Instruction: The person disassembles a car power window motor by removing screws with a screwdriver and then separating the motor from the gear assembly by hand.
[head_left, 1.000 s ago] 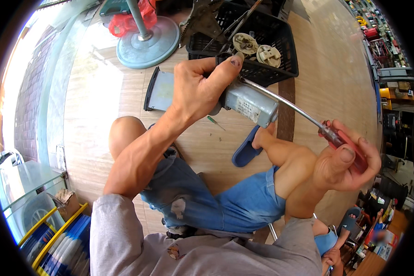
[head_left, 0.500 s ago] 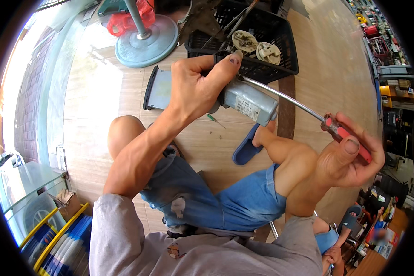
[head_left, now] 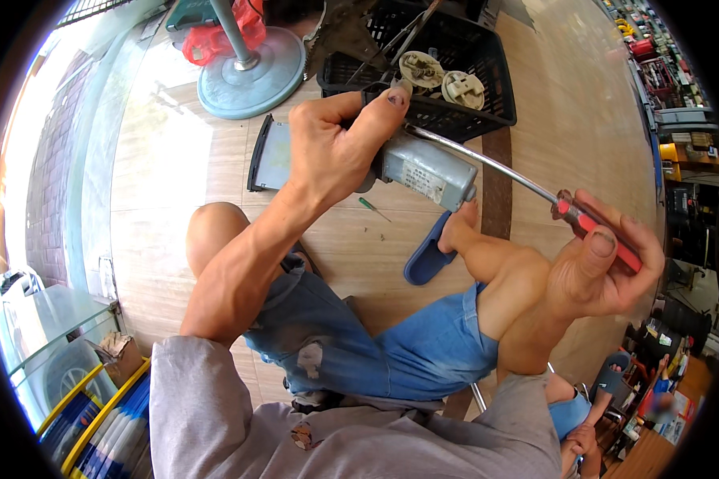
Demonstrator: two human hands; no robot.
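A grey metal motor [head_left: 428,170] with a white label hangs in the air in front of me. My left hand [head_left: 339,144] is wrapped round its far left end, thumb on top. My right hand [head_left: 603,267] holds a screwdriver [head_left: 566,206] by its red and clear handle. Its long steel shaft slants up and left along the motor, and the tip is hidden behind the left thumb and the motor's end. My right fingers are loosely curled round the handle, with the thumb against it.
A black plastic basket [head_left: 487,88] with round cream parts [head_left: 462,90] stands ahead. Left of it are a round grey-blue stand base [head_left: 252,76] and a flat metal unit [head_left: 272,156]. A small green screwdriver [head_left: 367,206] lies on the floor. Another person's legs [head_left: 569,415] show at lower right.
Both hands have shifted slightly left, carrying the motor and screwdriver along. The grip of each hand looks about the same.
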